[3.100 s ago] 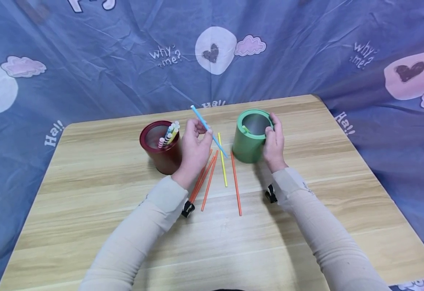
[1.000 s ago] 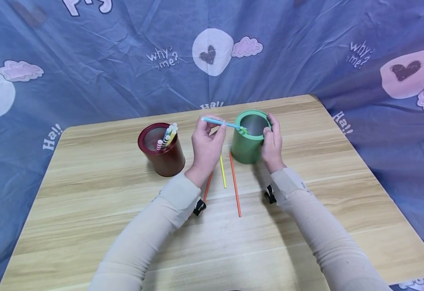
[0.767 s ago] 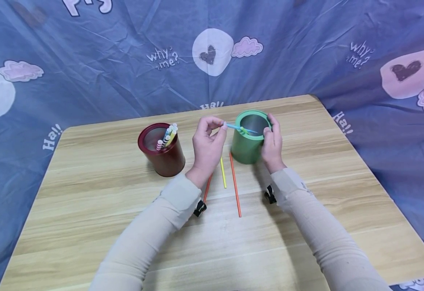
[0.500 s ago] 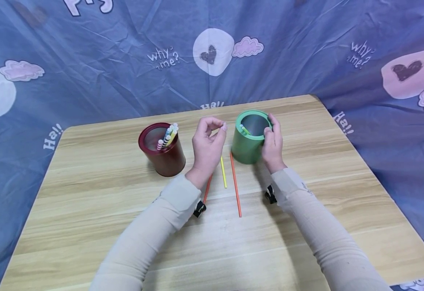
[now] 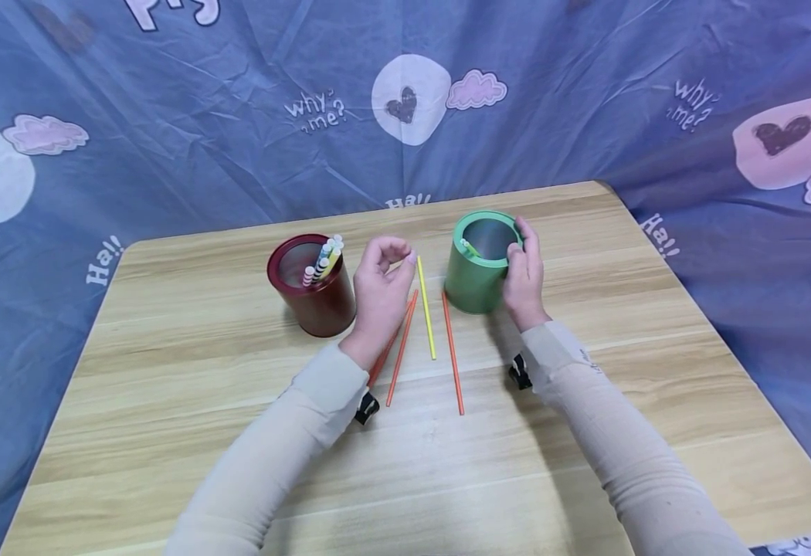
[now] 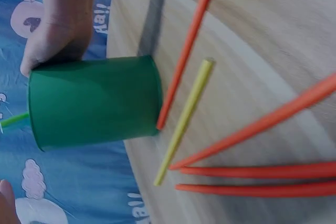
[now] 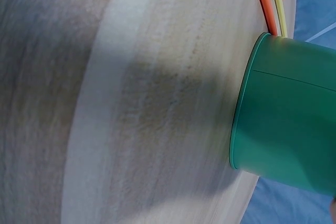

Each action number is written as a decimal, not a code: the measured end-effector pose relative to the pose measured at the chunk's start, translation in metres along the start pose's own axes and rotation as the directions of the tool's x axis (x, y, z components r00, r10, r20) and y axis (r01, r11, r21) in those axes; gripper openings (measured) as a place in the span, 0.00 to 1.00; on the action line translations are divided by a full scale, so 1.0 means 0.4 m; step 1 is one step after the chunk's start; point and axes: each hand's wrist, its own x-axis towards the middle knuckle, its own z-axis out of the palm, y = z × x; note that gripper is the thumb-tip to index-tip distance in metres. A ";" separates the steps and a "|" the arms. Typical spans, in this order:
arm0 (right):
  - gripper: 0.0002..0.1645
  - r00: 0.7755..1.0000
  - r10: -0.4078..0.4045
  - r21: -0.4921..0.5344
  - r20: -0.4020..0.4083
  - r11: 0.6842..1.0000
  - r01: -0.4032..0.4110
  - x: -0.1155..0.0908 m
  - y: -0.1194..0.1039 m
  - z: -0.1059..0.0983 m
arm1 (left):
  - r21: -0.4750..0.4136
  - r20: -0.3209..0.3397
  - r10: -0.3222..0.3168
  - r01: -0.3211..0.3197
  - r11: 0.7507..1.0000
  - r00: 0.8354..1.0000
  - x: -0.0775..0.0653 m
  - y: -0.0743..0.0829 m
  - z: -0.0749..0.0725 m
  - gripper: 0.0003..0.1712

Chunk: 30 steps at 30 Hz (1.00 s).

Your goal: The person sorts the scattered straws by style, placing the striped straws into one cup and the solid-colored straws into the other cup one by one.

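Note:
My right hand (image 5: pixel 526 278) grips the upright green can (image 5: pixel 471 292) by its right side, fingers round the rim. Ends of a green straw (image 5: pixel 470 248) and a blue one show inside that can; in the left wrist view the green straw (image 6: pixel 14 119) pokes past the mouth. My left hand (image 5: pixel 380 297) hovers left of the can, holding nothing, its fingers loosely bent and thumb near the index fingertip. Below it on the table lie a yellow straw (image 5: pixel 427 309) and several orange straws (image 5: pixel 453 355), one ending close to the can's base.
A dark red can (image 5: pixel 320 309) stands to the left, holding several white-ended straws (image 5: pixel 320 266), some striped. Everything rests on a wood-grain table (image 5: pixel 190 371), with a printed blue cloth (image 5: pixel 239 154) hanging behind its far edge.
The left hand carried a blue straw to the green can and let it drop inside. It has since drawn back left and down, uncovering the yellow and orange straws. The right hand stays put.

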 end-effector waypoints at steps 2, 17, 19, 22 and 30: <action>0.30 1.000 0.000 0.002 0.002 1.000 0.000 0.000 0.000 0.000 | 0.006 -0.002 -0.025 0.025 1.000 1.000 -0.004 -0.010 -0.012 0.08; 0.29 1.000 0.009 -0.004 -0.005 1.000 -0.009 0.012 0.052 -0.005 | 0.154 0.034 -0.270 0.262 0.953 0.962 -0.039 -0.092 -0.091 0.12; 0.29 1.000 0.004 0.000 -0.010 1.000 -0.004 0.020 0.081 -0.006 | 0.171 0.042 -0.277 0.266 0.949 0.960 -0.042 -0.104 -0.102 0.12; 0.29 1.000 -0.006 -0.004 -0.020 1.000 0.006 0.026 0.099 -0.008 | 0.210 0.058 -0.291 0.273 0.939 0.955 -0.048 -0.120 -0.118 0.13; 0.29 1.000 -0.002 0.010 -0.008 1.000 0.002 0.027 0.082 -0.006 | 0.357 0.116 -0.392 0.330 0.874 0.912 -0.066 -0.159 -0.156 0.17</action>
